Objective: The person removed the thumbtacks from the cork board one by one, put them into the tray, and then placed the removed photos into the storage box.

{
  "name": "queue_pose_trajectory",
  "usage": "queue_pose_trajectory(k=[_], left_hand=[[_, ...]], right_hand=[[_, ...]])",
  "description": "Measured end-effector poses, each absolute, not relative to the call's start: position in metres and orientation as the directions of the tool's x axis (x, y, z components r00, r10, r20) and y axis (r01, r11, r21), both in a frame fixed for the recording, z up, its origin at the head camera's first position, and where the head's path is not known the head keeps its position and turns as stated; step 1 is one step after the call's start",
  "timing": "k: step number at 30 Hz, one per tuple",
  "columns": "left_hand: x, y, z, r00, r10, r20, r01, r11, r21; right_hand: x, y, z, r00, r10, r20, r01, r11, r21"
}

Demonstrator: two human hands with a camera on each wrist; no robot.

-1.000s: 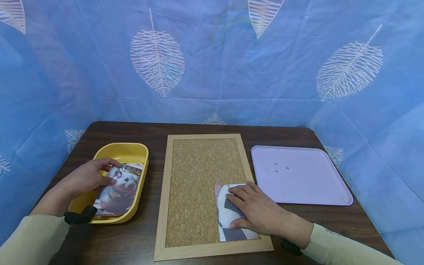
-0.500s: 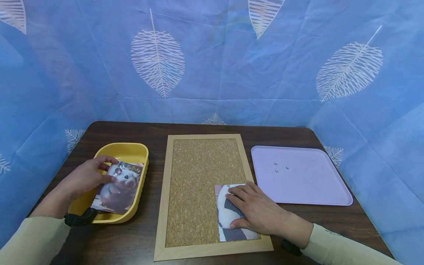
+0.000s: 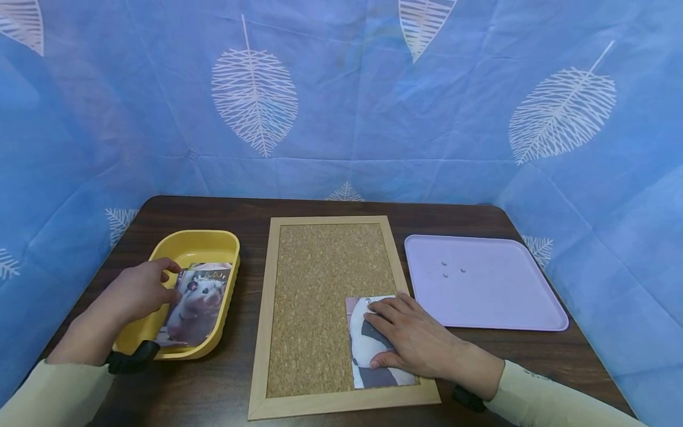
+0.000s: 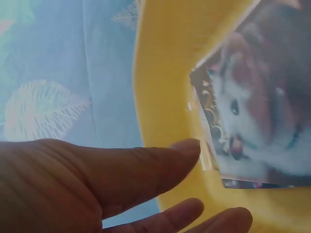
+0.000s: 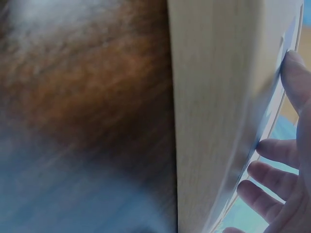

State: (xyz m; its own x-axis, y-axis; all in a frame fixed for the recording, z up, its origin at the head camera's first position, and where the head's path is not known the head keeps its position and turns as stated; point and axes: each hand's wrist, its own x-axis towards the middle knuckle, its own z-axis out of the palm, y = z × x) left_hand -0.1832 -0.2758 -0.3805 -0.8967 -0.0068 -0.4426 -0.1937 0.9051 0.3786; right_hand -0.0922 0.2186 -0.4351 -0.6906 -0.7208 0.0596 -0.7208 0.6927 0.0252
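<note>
In the head view my left hand [image 3: 140, 289] is over the left side of a yellow bin [image 3: 194, 240], its thumb and fingers spread beside the photo prints. The uppermost print [image 3: 197, 305] pictures a white hamster wearing a crown; edges of other prints show beneath it. From the left wrist, the thumb [image 4: 180, 153] appears near the print's edge with nothing gripped. My right hand [image 3: 413, 338] lies with straight fingers on a grey-and-white print [image 3: 364, 350] at the lower right of a framed corkboard [image 3: 320, 273]. A small pin [image 3: 368, 301] shows near that print's top.
To the right of the corkboard stands a lilac tray [image 3: 501, 284] holding several small clear pins [image 3: 445, 274]. Everything rests on a dark wooden table [image 3: 224, 385], with a blue leaf-patterned cloth [image 3: 347, 89] behind and at both sides.
My left hand has drawn slightly left and its fingers have come off the hamster print, which has shifted a little in the bin. The right hand has stayed in place.
</note>
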Motion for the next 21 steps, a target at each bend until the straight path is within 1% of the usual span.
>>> queue_pose_trajectory(k=[3, 7, 12, 15, 17, 21], left_hand=[[-0.179, -0.270, -0.373, -0.907, -0.008, -0.422, -0.175, 0.917, 0.358], [-0.172, -0.259, -0.365, -0.928, 0.018, -0.373, -0.127, 0.924, 0.361], [-0.160, -0.238, -0.363, -0.964, 0.082, -0.252, -0.026, 0.917, 0.398], [-0.151, -0.218, -0.363, -0.982, 0.127, -0.139, 0.061, 0.913, 0.404], [-0.144, -0.201, -0.362, -0.984, 0.156, -0.080, 0.111, 0.907, 0.405], [-0.130, -0.161, -0.361, -0.979, 0.204, -0.021, 0.175, 0.886, 0.428]], right_hand=[[-0.092, 0.219, -0.435, -0.688, -0.723, 0.062, -0.723, 0.690, 0.025], [-0.093, 0.221, -0.435, -0.687, -0.724, 0.068, -0.724, 0.689, 0.022], [-0.095, 0.226, -0.436, -0.683, -0.722, 0.108, -0.723, 0.690, 0.032], [-0.096, 0.230, -0.435, -0.688, -0.712, 0.141, -0.715, 0.698, 0.037], [-0.097, 0.233, -0.434, -0.697, -0.699, 0.161, -0.704, 0.709, 0.030], [-0.099, 0.237, -0.433, -0.727, -0.658, 0.195, -0.668, 0.744, 0.023]])
